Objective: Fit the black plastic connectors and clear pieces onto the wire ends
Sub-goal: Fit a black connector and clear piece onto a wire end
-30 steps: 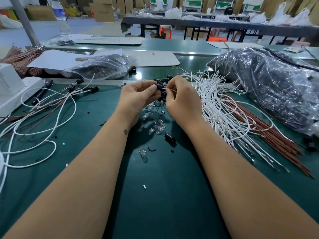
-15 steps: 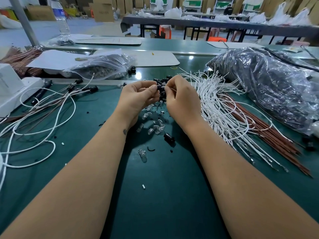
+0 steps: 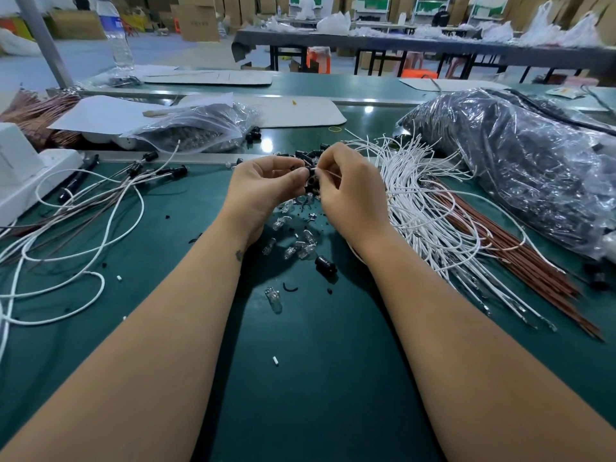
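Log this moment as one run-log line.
step: fitting connector | left hand: pinches black connector | right hand: pinches white wire at it | clear pieces: loose on mat

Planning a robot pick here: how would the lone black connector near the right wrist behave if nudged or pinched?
The black connector looks like a short cylinder lying on its side on the smooth mat, so a nudge would probably roll it. It looks like small moulded plastic: likely light and stiff. Its glossy surface may slip in a pinch.

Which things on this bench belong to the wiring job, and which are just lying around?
Job:
left hand
right hand
black connector
white wires
clear pieces

Lying about:
water bottle
paper sheet
rubber band
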### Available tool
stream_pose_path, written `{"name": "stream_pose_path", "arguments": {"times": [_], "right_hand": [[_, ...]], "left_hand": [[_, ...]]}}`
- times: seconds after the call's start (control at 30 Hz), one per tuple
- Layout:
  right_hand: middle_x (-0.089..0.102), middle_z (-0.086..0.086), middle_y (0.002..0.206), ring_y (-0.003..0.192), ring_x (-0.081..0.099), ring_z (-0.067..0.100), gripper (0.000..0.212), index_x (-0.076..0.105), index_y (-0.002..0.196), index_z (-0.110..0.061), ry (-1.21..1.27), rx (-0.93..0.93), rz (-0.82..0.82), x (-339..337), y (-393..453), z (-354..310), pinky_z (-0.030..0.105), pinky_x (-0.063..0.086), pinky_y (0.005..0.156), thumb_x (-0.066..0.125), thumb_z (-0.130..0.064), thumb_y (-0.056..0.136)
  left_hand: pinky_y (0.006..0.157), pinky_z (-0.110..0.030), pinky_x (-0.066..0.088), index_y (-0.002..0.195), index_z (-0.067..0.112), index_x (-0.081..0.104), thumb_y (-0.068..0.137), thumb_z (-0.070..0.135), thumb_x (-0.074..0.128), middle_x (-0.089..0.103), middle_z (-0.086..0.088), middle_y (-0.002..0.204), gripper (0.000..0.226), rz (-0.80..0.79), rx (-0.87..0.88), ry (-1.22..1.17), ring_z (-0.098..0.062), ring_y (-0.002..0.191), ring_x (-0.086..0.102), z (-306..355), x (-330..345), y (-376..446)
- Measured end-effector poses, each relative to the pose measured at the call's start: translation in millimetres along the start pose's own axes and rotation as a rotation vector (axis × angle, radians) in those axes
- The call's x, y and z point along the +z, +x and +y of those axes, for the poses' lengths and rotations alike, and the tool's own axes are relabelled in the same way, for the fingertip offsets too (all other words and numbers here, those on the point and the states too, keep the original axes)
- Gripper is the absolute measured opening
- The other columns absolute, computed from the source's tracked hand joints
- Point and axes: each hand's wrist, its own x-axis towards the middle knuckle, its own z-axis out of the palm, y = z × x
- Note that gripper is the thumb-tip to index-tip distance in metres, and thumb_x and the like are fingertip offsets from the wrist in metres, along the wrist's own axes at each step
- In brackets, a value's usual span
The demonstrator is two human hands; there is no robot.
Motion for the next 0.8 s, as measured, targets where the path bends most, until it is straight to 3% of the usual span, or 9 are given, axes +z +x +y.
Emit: {"name": "stream_pose_path", "arguments": {"times": [0.2,0.3,0.43,0.8], "right_hand": [[0.059,0.004,0.08,0.071,0.053,0.022,0.006,0.057,0.086,-0.006,0.04,-0.019,-0.059,4.1,-0.3,-5.9,0.041,0.046,0.064,0.057,-0.001,0.088],[0.059,0.002,0.08,0.072,0.054,0.023,0.007,0.055,0.085,-0.011,-0.03,0.018,-0.098,6.5,-2.1,-5.2,0.035,0.044,0.059,0.056,-0.006,0.089],[0.059,0.0,0.078,0.069,0.053,0.021,0.006,0.056,0.086,-0.012,-0.077,0.089,-0.018,5.2,-0.6,-2.9,0.024,0.034,0.051,0.054,-0.014,0.091],[0.057,-0.001,0.077,0.071,0.051,0.02,0.005,0.057,0.089,-0.012,0.022,0.061,-0.081,2.8,0.4,-0.9,0.031,0.039,0.06,0.055,-0.011,0.094]], "left_hand": [[0.063,-0.018,0.052,0.089,0.003,0.067,0.089,0.006,0.065,0.066,0.0,0.062,0.004,0.035,-0.029,-0.039,-0.008,0.058,0.06,-3.8,-0.3,3.6],[0.06,-0.017,0.051,0.087,0.003,0.067,0.09,0.009,0.064,0.064,0.001,0.059,0.008,0.035,-0.041,-0.041,-0.008,0.056,0.058,-3.1,0.0,4.1],[0.067,-0.019,0.053,0.088,0.009,0.068,0.087,0.008,0.068,0.065,-0.001,0.071,0.001,0.012,-0.013,0.029,-0.008,0.063,0.06,-2.8,1.8,2.3],[0.072,-0.018,0.054,0.091,0.01,0.069,0.081,-0.006,0.069,0.071,-0.003,0.075,0.018,0.011,0.008,0.013,-0.01,0.069,0.067,-2.8,-0.2,0.3]]}}
